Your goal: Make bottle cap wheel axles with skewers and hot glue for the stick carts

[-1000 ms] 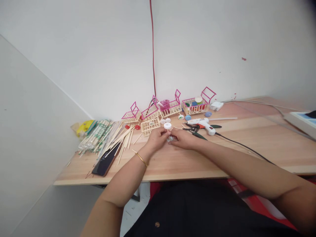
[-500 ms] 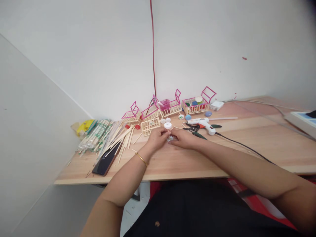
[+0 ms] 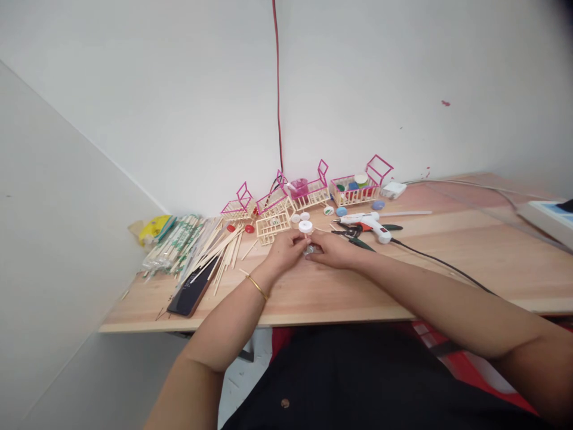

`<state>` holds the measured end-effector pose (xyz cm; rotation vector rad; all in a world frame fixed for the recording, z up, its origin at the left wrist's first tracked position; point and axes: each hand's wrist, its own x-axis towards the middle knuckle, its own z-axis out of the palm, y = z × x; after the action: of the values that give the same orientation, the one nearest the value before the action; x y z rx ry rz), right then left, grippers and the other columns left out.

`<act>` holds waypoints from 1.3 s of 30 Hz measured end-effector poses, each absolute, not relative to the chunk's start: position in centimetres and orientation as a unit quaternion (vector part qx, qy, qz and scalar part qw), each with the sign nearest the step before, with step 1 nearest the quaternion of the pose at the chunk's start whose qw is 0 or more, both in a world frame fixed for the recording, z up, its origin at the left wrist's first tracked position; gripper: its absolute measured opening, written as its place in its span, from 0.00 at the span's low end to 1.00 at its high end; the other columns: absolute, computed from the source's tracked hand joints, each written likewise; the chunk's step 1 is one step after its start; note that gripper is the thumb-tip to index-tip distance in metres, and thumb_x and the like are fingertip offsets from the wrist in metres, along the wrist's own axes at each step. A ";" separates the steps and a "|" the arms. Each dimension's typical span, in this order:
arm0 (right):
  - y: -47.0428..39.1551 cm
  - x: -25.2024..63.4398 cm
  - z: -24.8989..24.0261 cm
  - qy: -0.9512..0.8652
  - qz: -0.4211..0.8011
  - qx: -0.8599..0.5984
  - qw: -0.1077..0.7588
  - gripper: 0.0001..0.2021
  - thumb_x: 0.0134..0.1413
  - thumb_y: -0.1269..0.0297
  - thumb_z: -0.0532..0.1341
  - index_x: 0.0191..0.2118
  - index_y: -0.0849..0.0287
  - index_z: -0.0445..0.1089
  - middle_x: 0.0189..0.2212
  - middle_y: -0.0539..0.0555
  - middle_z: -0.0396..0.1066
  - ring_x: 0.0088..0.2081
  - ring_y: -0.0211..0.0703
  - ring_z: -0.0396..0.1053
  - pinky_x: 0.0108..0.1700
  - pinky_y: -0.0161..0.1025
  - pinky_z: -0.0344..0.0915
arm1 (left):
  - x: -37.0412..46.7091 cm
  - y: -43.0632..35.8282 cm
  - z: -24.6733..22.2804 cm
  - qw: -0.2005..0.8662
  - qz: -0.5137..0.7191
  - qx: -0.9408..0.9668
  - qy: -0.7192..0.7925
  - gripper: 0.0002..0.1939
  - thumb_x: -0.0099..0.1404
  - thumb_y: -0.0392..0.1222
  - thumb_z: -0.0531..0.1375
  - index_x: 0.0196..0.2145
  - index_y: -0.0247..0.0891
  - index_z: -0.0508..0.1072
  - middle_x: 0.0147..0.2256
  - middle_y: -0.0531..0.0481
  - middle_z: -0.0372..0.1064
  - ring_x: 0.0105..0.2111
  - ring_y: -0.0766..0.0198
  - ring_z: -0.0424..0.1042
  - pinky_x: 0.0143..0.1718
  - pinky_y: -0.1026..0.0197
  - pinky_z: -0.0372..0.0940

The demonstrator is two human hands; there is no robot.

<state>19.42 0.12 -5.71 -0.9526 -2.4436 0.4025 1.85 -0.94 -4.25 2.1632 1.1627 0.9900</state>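
Note:
My left hand (image 3: pixel 285 251) and my right hand (image 3: pixel 333 249) meet over the middle of the table, fingertips pinched round a short stick that they mostly cover. A white bottle cap (image 3: pixel 305 227) sits at the stick's far end, just beyond my fingers. At the near end another pale cap (image 3: pixel 308 249) shows partly between the hands. Close to my left fingers lies a small frame of wooden sticks (image 3: pixel 273 229). To the right of my right hand are a white hot glue gun (image 3: pixel 367 221) and green-handled pliers (image 3: pixel 360 243).
Several stick carts with pink rims (image 3: pixel 308 197) line the wall, one holding bottle caps. Loose sticks (image 3: pixel 230 245), bagged sticks (image 3: pixel 176 242) and a phone (image 3: pixel 192 292) lie at left. The glue gun's cord (image 3: pixel 441 264) crosses the right side.
The view has shifted very slightly. Both hands keep the same pinch on the capped stick, and nothing else has visibly moved.

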 end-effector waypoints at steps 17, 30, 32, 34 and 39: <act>0.3 19.5 -6.0 -0.891 0.146 -0.348 0.251 0.13 0.49 0.63 0.62 0.42 0.61 0.69 0.39 0.59 0.71 0.40 0.50 0.68 0.41 0.42 0.62 | 1.9 -0.8 -4.3 0.243 0.359 0.791 0.431 0.07 0.60 0.38 0.57 0.28 0.34 0.73 0.27 0.51 0.71 0.29 0.66 0.67 0.32 0.65 0.60; 0.2 19.5 -5.8 -0.887 0.169 -0.338 0.265 0.13 0.48 0.64 0.62 0.41 0.61 0.68 0.39 0.59 0.70 0.40 0.49 0.67 0.41 0.41 0.61 | 1.9 -0.9 -4.3 0.281 0.364 0.773 0.436 0.06 0.56 0.38 0.61 0.32 0.33 0.74 0.27 0.51 0.71 0.28 0.67 0.67 0.30 0.66 0.60; 0.1 19.5 -5.7 -0.886 0.174 -0.336 0.267 0.12 0.48 0.64 0.62 0.40 0.61 0.69 0.37 0.58 0.70 0.38 0.47 0.67 0.39 0.40 0.61 | 1.8 -0.8 -4.5 0.300 0.375 0.763 0.433 0.07 0.55 0.39 0.62 0.32 0.33 0.74 0.27 0.51 0.71 0.28 0.67 0.67 0.30 0.66 0.61; 0.0 19.5 -5.4 -0.884 0.176 -0.340 0.266 0.10 0.48 0.64 0.62 0.38 0.61 0.69 0.34 0.56 0.70 0.35 0.45 0.66 0.36 0.38 0.60 | 1.8 -0.7 -4.6 0.323 0.391 0.752 0.422 0.08 0.55 0.40 0.63 0.33 0.33 0.74 0.29 0.50 0.72 0.29 0.66 0.69 0.32 0.65 0.62; -0.2 19.6 -4.5 -0.862 0.197 -0.356 0.303 0.09 0.50 0.59 0.62 0.32 0.61 0.69 0.28 0.51 0.67 0.30 0.40 0.63 0.32 0.35 0.58 | 1.8 -0.6 -4.4 0.314 0.425 0.730 0.434 0.11 0.55 0.41 0.63 0.36 0.33 0.74 0.35 0.46 0.73 0.34 0.64 0.70 0.38 0.62 0.65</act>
<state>19.56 -0.23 -4.51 -0.9432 -2.2847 0.5217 1.79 -0.58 -4.44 1.9228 1.1442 1.1193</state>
